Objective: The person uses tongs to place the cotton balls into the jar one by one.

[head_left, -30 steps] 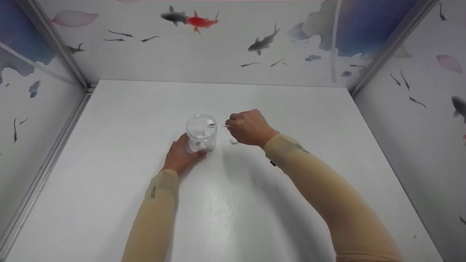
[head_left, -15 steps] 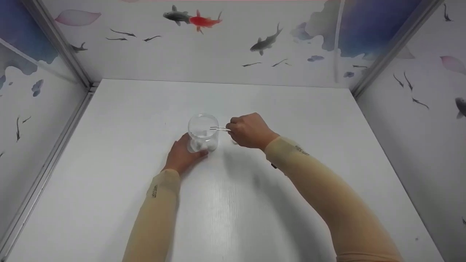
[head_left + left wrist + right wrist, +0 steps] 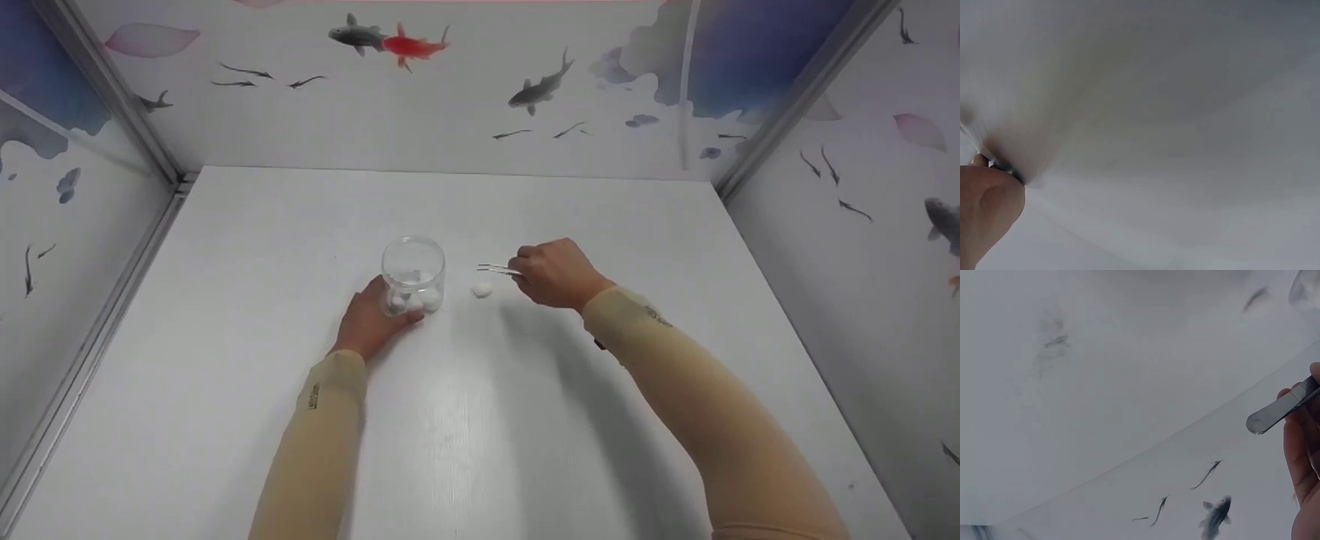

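Your left hand (image 3: 371, 319) wraps the jar (image 3: 413, 274) at frame centre, steadying it on the tabletop (image 3: 480, 420); cotton balls (image 3: 411, 301) sit inside. Your right hand (image 3: 556, 274) pinches tweezers (image 3: 496, 268), tips over a loose ball (image 3: 482, 289) just right of the jar.

The jar (image 3: 413, 274) is standing mid-table with the left hand (image 3: 369, 319) wrapping its near side, so that flank is blocked. A cotton ball (image 3: 481, 289) is lying just right of it, under the tweezers (image 3: 498, 269) the right hand (image 3: 556, 274) is holding. The table (image 3: 525, 420) is lying open elsewhere; the walls (image 3: 862, 247) are closing in three sides
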`<state>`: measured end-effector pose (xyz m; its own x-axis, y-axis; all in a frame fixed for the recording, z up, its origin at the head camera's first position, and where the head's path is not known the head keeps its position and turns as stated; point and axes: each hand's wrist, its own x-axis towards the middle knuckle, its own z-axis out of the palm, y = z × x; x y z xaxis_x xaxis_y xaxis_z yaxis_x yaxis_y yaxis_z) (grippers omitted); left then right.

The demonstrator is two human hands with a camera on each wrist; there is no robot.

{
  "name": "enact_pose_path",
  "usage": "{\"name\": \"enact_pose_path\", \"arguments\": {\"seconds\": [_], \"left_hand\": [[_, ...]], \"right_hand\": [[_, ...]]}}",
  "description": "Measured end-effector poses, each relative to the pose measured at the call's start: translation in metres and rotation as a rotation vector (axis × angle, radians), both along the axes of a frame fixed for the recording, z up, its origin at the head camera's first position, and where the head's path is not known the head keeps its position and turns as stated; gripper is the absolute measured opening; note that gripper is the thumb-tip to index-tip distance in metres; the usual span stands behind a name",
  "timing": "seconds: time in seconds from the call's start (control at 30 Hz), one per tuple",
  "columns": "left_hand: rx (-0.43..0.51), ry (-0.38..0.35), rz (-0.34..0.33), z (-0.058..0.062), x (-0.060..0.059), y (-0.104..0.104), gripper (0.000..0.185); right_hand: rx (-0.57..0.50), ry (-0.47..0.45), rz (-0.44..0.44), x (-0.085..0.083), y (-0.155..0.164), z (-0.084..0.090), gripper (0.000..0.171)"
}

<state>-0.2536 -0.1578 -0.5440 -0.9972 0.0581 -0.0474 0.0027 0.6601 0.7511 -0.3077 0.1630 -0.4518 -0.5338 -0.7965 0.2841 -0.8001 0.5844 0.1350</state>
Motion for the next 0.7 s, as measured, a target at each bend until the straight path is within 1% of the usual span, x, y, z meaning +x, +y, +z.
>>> {"name": "enact_pose_path", "arguments": {"seconds": [0.2, 0.33, 0.7], "left_hand": [[0.003, 0.009, -0.001, -0.005, -0.001, -0.002, 0.096], [-0.002, 0.008, 0.003, -0.007, -0.002, -0.003, 0.096], [0.003, 0.002, 0.002, -0.001, 0.0, -0.001, 0.095]], "right_hand": [[0.063, -0.048, -0.046, -0.002, 0.015, -0.008, 0.004], [0.083, -0.075, -0.056, 0.0, 0.017, -0.012, 0.005], [0.095, -0.089, -0.051, -0.001, 0.019, -0.017, 0.006]]}}
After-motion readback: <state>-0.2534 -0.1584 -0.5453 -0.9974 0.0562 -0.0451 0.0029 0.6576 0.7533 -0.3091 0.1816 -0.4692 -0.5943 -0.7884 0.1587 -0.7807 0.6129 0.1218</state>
